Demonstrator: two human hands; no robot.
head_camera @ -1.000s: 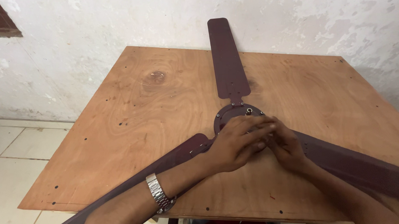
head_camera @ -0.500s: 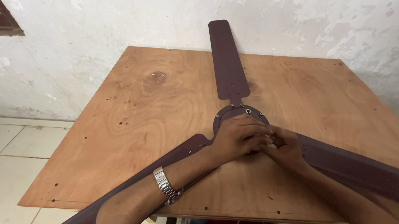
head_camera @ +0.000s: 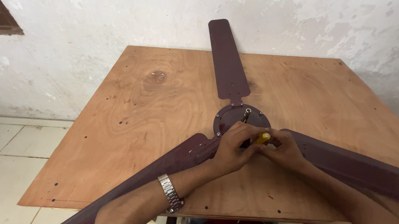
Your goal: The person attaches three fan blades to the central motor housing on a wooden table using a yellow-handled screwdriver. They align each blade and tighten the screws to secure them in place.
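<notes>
Plywood table (head_camera: 119,122): hands lower, fan hub (head_camera: 234,116) uncovered, yellow tool (head_camera: 263,137) visible.

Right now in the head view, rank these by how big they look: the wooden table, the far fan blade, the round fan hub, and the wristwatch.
1. Wooden table, by far the largest.
2. Far fan blade, long and narrow.
3. Round fan hub, partly hidden by the hands.
4. Wristwatch, smallest, though it sits nearer the camera, which flatters it.
</notes>
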